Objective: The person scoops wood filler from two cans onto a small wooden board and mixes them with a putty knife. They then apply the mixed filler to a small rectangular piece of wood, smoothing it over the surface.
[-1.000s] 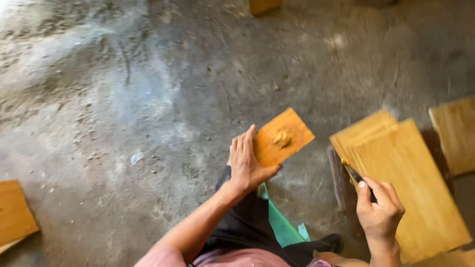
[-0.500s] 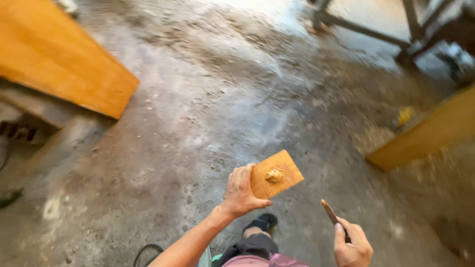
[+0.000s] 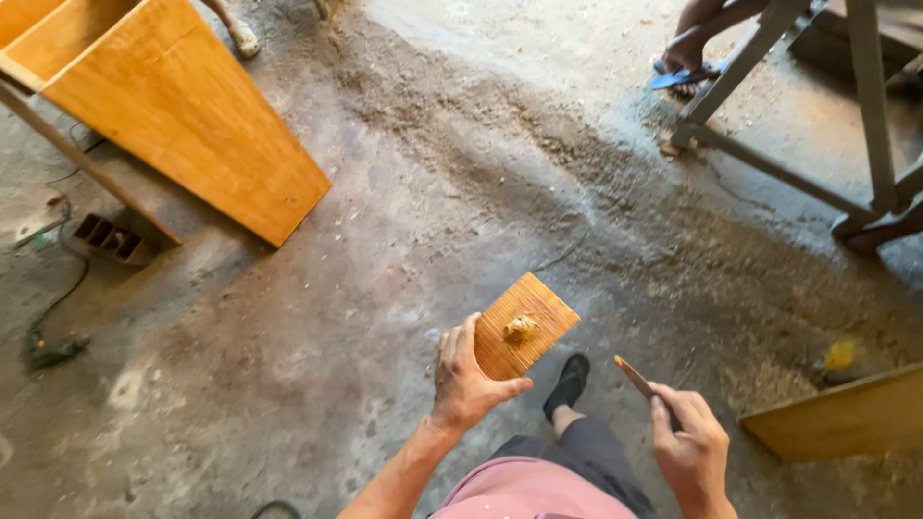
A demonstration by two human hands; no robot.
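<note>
view from above, looking down at a person's two hands over a dusty concrete floor (image 3: 404, 240). the left hand (image 3: 466, 380) is closed on the lower corner of a small wood tile (image 3: 524, 327), thumb along its bottom edge and fingers curled behind. the tile is held flat-side up, tilted like a diamond, its long axis running from lower left to upper right. a small lump of tan putty (image 3: 520, 328) sits near the tile's middle.

the right hand (image 3: 690, 444) is closed round a thin blade tool (image 3: 636, 377), which sticks out up and to the left, its tip aimed toward the tile. the tip and the tile are near but apart, the putty lying up and to the left of the tip. the right hand is the nearer one to the putty's open side.

the tool's handle is hidden in the fist, so its kind is hard to tell. a dark shoe (image 3: 569, 384) shows between the hands. a large wooden cabinet (image 3: 183, 115) stands at upper left, cut off by the frame. a metal frame (image 3: 817, 125) and another person's sandalled foot (image 3: 687, 67) are at upper right, and a board (image 3: 846, 413) at lower right.
</note>
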